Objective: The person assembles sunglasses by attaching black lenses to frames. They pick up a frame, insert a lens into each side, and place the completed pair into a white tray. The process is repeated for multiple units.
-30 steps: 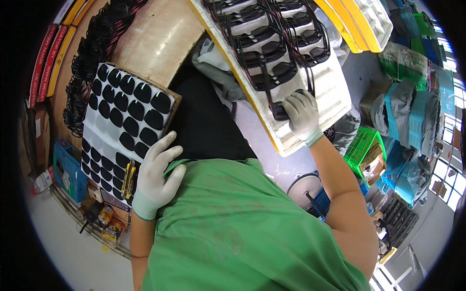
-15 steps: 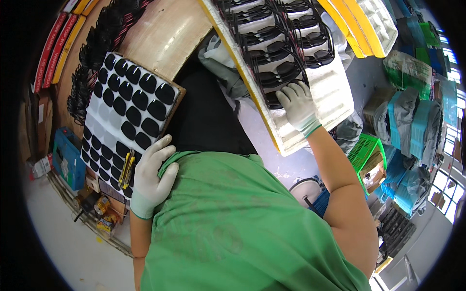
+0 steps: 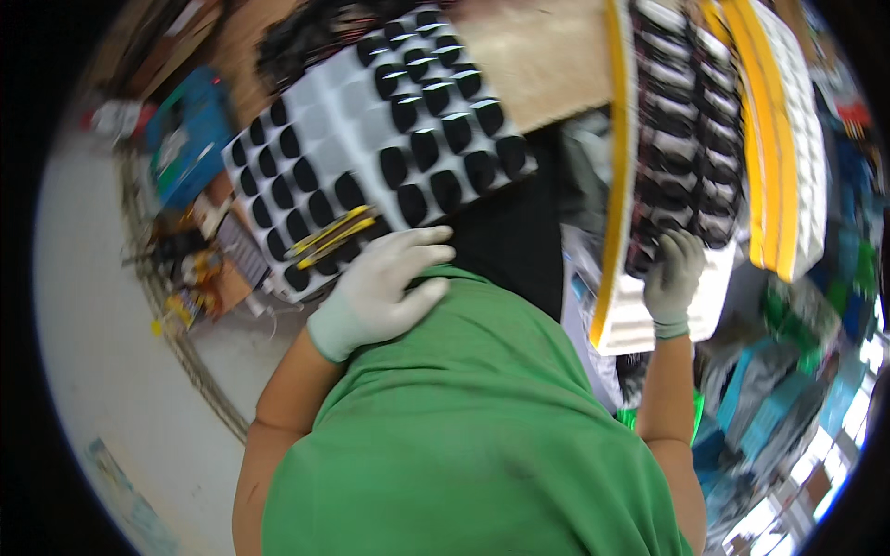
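My left hand, in a white glove with a green cuff, lies at the hem of a green shirt. Its fingers are stretched and the thumb stands apart, with nothing in them. Just beyond it is a white sheet bearing rows of dark sunglass lenses. Two yellow tweezers-like tools rest on the sheet's near edge. On the right, my gloved right hand touches the nearest of the black sunglasses lined up in a white foam tray. Its fingers are bent and blurred; their grip is unclear.
More foam trays with yellow edges stand right of the sunglasses. A wooden table runs behind the sheet, with a pile of dark frames on it. A blue case stands at the left. Bagged goods fill the right side.
The whole view has turned, so the lens sheet and the tray sit further right in the picture. My right hand is still at the tray's near sunglasses, its fingers more bent. My left hand stays by the hem.
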`<state>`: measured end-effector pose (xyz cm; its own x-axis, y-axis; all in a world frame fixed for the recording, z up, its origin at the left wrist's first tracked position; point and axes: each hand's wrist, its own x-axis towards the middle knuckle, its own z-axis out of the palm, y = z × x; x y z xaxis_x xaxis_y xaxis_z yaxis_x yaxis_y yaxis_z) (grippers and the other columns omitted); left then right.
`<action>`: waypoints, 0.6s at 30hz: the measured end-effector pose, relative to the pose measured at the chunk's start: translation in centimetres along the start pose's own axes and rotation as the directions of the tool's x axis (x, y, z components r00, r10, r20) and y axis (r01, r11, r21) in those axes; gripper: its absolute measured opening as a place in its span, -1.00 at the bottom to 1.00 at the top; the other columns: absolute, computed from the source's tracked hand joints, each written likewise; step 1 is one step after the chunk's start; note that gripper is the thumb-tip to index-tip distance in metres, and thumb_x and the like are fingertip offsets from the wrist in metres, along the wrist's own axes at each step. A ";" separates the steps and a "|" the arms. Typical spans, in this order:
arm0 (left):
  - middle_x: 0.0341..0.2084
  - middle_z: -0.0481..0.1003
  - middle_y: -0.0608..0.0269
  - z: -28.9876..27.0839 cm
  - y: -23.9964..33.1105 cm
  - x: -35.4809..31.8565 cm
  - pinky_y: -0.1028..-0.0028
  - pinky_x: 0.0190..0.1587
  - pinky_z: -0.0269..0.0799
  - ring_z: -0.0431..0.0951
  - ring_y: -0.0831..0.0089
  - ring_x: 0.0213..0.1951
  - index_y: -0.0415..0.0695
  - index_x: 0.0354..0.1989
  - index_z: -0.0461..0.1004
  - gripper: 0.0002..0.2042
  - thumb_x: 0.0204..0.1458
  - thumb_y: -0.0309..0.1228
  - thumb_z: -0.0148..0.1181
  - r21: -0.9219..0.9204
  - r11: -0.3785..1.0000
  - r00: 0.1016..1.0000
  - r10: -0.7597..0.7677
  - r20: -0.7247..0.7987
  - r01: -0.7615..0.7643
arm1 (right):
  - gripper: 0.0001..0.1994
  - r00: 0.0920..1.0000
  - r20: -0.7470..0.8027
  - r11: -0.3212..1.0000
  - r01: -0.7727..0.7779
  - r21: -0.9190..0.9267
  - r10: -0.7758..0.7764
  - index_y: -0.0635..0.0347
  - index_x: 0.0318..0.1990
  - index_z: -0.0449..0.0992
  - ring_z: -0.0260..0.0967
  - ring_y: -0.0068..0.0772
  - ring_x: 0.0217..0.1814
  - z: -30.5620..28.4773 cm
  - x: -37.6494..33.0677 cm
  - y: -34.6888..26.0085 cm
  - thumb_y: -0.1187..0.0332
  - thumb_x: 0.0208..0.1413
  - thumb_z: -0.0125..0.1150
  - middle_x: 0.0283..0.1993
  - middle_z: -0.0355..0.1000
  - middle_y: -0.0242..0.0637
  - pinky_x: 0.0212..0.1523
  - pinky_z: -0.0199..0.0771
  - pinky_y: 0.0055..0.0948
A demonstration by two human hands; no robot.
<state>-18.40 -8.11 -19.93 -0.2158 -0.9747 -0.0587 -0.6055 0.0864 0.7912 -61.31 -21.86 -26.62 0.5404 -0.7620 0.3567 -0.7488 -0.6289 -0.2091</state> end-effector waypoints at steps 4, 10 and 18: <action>0.15 0.51 -0.06 -0.6 -0.9 -1.6 0.18 0.22 0.41 0.53 0.02 0.14 -0.22 0.02 0.54 -0.69 0.10 -0.40 0.26 -0.017 1.000 0.997 -0.027 -0.073 0.025 | -0.62 0.930 0.109 0.934 0.339 0.110 -0.350 0.29 -0.11 0.56 0.41 0.11 0.13 1.3 8.2 -3.4 0.56 -0.20 0.16 -0.01 0.51 -0.06 0.26 0.32 0.10; 0.14 0.51 -0.08 -2.0 -2.2 -3.6 0.18 0.24 0.41 0.53 0.02 0.16 -0.21 0.00 0.56 -0.69 0.08 -0.41 0.26 -0.096 0.988 0.966 -0.137 -0.218 0.119 | -0.61 0.697 0.061 0.663 0.646 0.379 -0.714 0.20 -0.12 0.56 0.45 -0.06 0.01 7.2 17.8 -12.7 0.49 -0.24 0.30 -0.07 0.50 -0.20 0.14 0.46 -0.02; -0.07 0.62 0.07 -16.4 -15.0 4.6 0.34 0.07 0.49 0.60 0.37 -0.04 -0.23 0.06 0.57 -0.61 0.21 -0.18 0.21 -0.203 0.925 0.701 -0.377 -0.605 0.322 | -0.68 0.810 0.282 0.842 0.415 0.345 -0.515 0.16 0.04 0.54 0.48 0.03 -0.04 14.1 32.7 -22.2 0.28 0.15 0.22 -0.12 0.49 -0.08 -0.01 0.51 -0.08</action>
<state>2.24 -17.24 -22.08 0.5407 -0.8408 0.0287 -0.4738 -0.2761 0.8362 -21.57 -34.96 -23.19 0.9312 -0.3366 0.1400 -0.2735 -0.8989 -0.3422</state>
